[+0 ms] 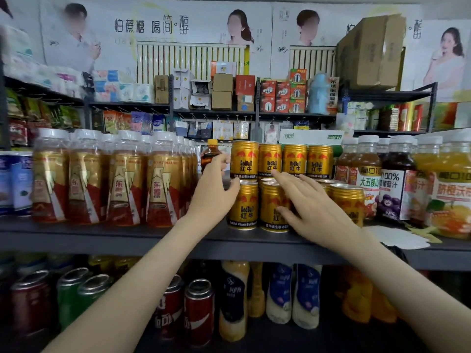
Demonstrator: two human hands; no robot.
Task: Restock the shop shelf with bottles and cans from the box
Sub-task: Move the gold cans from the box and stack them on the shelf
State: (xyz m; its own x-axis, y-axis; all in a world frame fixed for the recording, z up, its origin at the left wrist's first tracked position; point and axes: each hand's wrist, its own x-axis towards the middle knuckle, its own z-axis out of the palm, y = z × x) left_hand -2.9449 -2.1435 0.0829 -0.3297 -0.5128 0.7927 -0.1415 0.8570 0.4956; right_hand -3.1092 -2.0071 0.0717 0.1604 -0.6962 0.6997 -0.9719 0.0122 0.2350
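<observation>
I am looking at the grey metal shelf [102, 235], where the gold Red Bull drink cans [294, 161] stand in two tiers near the middle of its front edge. Four sit on top, and the lower ones sit flush with the lip.

My left hand [214, 192] cups the left side of the end can of the top tier [244, 160]. Its fingers [221, 159] curve against the can's wall and the thumb sits about where that can meets the lower front can [242, 207]. I cannot tell whether this is a real pinch or only a steadying touch.

My right hand [313, 207] is spread flat with its fingers apart and straight. It holds nothing and lies across the fronts of the lower tier.

To the left stand clear plastic bottles with gold-and-red labels and white caps [86, 179], packed close. A small dark bottle with a yellow cap [210, 155] sits behind my left hand. To the right are white-capped juice bottles [392, 179].

I judge this stretch of the shelf close to full. The top tier looks to have room for another can towards the right. The box is out of view, so I cannot say how much stock is left in it.
</observation>
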